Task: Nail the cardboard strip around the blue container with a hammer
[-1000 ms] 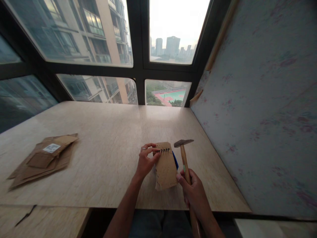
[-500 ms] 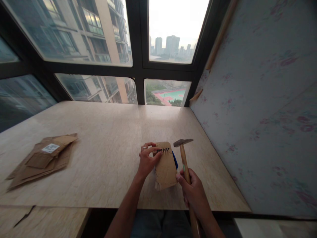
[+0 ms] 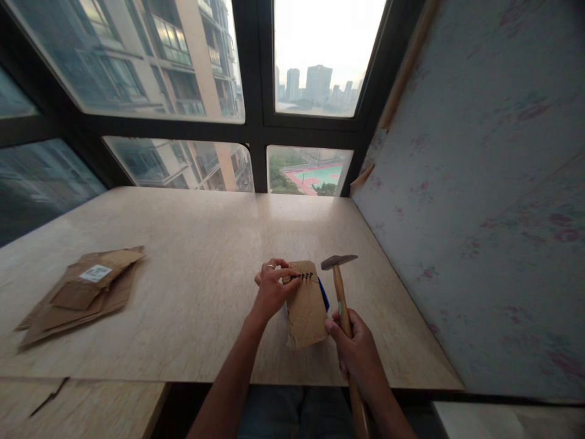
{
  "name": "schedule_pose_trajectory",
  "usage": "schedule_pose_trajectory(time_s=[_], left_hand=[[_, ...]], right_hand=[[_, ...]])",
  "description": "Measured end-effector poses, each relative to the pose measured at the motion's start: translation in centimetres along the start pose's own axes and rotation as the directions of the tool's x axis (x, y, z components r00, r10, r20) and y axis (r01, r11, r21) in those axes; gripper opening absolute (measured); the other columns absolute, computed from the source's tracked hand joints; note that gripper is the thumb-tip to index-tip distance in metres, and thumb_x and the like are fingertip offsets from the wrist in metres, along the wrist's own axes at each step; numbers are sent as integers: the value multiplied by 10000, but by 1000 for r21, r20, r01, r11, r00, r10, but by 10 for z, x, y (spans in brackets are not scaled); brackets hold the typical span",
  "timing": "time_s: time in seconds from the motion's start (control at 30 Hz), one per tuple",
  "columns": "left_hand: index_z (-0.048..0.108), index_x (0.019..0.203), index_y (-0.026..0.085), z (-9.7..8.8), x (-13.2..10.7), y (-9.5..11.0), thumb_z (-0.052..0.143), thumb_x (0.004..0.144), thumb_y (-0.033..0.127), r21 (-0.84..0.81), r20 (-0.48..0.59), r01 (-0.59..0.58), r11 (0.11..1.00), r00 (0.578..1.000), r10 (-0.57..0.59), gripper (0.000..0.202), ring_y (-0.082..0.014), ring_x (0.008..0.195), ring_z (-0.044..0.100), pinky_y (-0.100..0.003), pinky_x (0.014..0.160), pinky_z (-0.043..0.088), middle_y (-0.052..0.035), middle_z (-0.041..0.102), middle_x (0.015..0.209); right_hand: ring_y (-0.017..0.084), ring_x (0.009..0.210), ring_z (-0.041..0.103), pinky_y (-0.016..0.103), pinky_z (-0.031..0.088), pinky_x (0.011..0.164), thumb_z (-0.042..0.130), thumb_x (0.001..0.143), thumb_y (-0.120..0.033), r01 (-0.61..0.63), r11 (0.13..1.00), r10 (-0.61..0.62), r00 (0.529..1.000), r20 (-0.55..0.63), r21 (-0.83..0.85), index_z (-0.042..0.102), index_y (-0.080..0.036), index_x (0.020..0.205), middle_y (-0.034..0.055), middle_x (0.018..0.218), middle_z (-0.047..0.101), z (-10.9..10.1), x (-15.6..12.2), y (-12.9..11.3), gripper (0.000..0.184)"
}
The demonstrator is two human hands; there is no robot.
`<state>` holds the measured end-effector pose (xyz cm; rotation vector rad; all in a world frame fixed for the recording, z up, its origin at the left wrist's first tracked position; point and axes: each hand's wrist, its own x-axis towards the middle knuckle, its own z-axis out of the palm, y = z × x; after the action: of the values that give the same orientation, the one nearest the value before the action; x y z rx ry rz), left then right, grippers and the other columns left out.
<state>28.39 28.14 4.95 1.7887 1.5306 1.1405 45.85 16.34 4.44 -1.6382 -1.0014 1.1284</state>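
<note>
A thick block of stacked cardboard (image 3: 307, 314) lies before me, with a row of several small black nails (image 3: 307, 276) standing near its far end. My left hand (image 3: 271, 291) reaches over the block's left corner, thumb and forefinger pinched together at the left end of the row. They appear to close on a black nail, mostly covered by the fingertips. Wrapped around the wooden handle of a hammer (image 3: 339, 280) is my right hand (image 3: 356, 344). The hammer's dark metal head is raised to the right of the block. From under the block's right side, a blue piece (image 3: 324, 294) sticks out.
On the left of the marble-patterned counter (image 3: 196, 274) lie flattened cardboard pieces (image 3: 86, 299), one with a white label. A wallpapered wall (image 3: 479, 231) bounds the right side. Dark-framed windows (image 3: 256, 131) rise behind the counter.
My left hand has shifted very slightly at the row of nails, its fingers still pinched. The hammer and the block stay nearly where they were.
</note>
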Motion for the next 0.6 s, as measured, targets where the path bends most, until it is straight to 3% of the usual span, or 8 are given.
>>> schedule_pose_trajectory(time_s=[0.23,0.6], left_hand=[[799,766,309,-3,1,5,784,726,182,19,30,1,1000,1000,-1,134,-316,1134,557,-629,1043,294,-60,659,1073],[792,758,286,1,1,-4,768,725,215,0,-24,-63,998,998,63,81,-279,1042,612,-552,1011,399,-59,674,1031]], right_hand=[[70,257,360,171,281,242,600,818,-505,9,1000,-9,1000,-3,-4,493,-225,883,-124,488,409,0,-1,-3,307],[70,257,345,170,279,237,605,804,-502,4,1000,-4,1000,16,-7,497,-222,884,-132,462,393,0,0,-6,311]])
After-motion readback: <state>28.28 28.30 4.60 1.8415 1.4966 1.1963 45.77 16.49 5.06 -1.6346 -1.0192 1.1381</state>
